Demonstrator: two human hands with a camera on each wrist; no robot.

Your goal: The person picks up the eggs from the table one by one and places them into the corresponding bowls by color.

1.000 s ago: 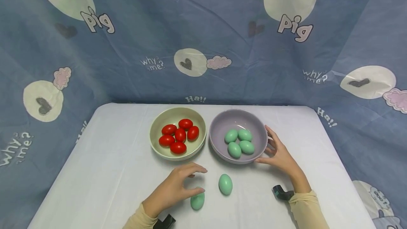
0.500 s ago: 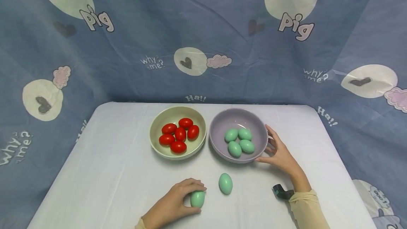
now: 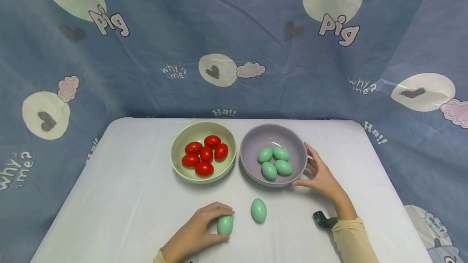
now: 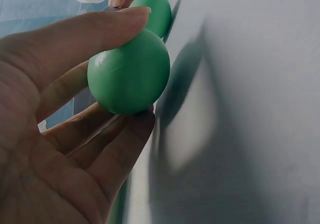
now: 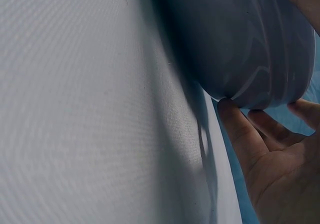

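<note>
In the head view my left hand [image 3: 199,230] pinches a green egg [image 3: 225,225] between thumb and fingers, low over the white table. The left wrist view shows that egg [image 4: 129,74] from close by, with the thumb on one side and fingertips on the other. Another green egg [image 3: 258,210] lies just to the right, apart from the hand. My right hand [image 3: 321,177] holds the right side of a purple bowl [image 3: 248,137], its thumb near the front and its fingers along the wall. Several green eggs [image 3: 283,167] rest in that bowl.
Left of the purple bowl stands a pale green bowl [image 3: 180,137] with several red egg-shaped pieces, like cherry tomatoes [image 3: 204,169], in it. The white table [image 3: 120,198] ends at a blue printed curtain [image 3: 234,100]. A dark wrist device [image 3: 323,220] sits by my right wrist.
My left hand has come down around the nearer egg and now pinches it; the egg has shifted very slightly. The right hand and both bowls have stayed put.
</note>
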